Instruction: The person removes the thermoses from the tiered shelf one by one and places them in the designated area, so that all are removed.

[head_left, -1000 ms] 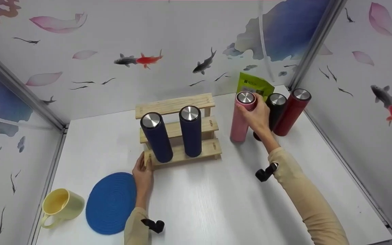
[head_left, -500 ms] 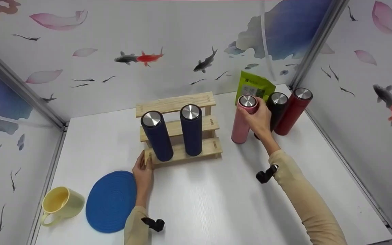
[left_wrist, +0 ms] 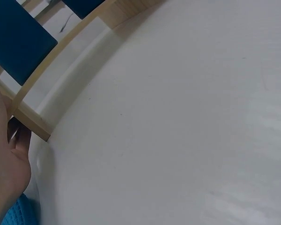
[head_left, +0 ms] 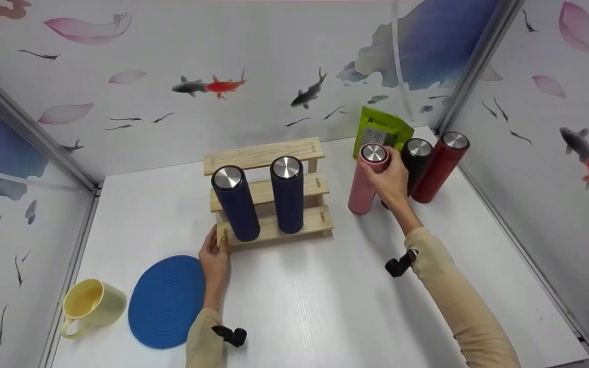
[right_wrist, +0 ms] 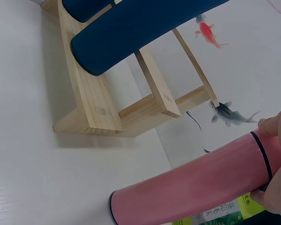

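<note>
My right hand [head_left: 390, 176] grips a pink thermos [head_left: 361, 191] around its upper part, just below the steel-topped lid. The thermos stands nearly upright to the right of a three-step wooden rack [head_left: 261, 159]. In the right wrist view the pink thermos [right_wrist: 196, 185] shows a dark ring at its base and another near the lid. Two dark blue thermoses, one left [head_left: 235, 209] and one right [head_left: 288, 202], stand side by side on the rack's lowest step. My left hand [head_left: 215, 266] holds the left end of that step; the left wrist view shows its fingers [left_wrist: 22, 140] beside the wooden support.
Behind the right hand are a black thermos [head_left: 416, 162], partly hidden, and a red thermos [head_left: 438, 171]. A green pouch [head_left: 376, 125] leans near the back wall. At front left lie a round blue mat [head_left: 166, 306] and a yellow mug [head_left: 105, 306]. Printed panels wall the white table.
The pink thermos's top and the right hand have shifted slightly toward me and to the right, uncovering more of the green pouch. The left hand keeps its place on the rack.
</note>
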Demonstrator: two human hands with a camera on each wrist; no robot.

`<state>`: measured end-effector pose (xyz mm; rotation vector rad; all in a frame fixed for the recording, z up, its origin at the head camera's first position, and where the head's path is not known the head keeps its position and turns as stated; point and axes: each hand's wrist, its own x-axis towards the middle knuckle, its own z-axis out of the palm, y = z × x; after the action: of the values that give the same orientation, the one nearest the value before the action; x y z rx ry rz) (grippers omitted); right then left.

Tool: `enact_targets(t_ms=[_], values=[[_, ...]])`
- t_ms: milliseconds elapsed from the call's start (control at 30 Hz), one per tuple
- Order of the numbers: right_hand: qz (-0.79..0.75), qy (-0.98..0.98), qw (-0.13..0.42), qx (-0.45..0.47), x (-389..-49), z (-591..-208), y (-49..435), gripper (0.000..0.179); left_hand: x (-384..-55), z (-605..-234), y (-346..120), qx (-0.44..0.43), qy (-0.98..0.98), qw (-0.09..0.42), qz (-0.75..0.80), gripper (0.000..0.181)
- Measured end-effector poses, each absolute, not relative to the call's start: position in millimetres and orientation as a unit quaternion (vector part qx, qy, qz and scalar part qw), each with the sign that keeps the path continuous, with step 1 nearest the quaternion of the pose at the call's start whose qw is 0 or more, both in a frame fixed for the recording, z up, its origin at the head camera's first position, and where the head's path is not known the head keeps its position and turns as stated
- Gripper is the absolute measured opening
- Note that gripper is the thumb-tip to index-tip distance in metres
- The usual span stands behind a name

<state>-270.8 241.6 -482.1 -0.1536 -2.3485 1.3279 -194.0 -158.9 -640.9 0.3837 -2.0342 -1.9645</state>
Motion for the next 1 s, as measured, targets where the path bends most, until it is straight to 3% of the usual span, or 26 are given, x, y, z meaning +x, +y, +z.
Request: enact_targets(t_ms=[200, 533, 1000], values=[[0.479, -0.849, 0.216, -0.054, -269, -480, 242, 0.072, -194, -641, -160, 0.133, -0.701, 0.140, -0.686, 0.049], [0.480, -0.829, 0.286, -0.004, -265, -462, 231, 0.074, -194, -643, -160, 0.121, -0.702, 0.148, -0.687, 0.049], [0.532, -0.810, 0.246, 0.000, -254, -429, 205, 0.071, -194, -641, -161, 0.129, -0.698, 0.133, -0.692, 0.051]])
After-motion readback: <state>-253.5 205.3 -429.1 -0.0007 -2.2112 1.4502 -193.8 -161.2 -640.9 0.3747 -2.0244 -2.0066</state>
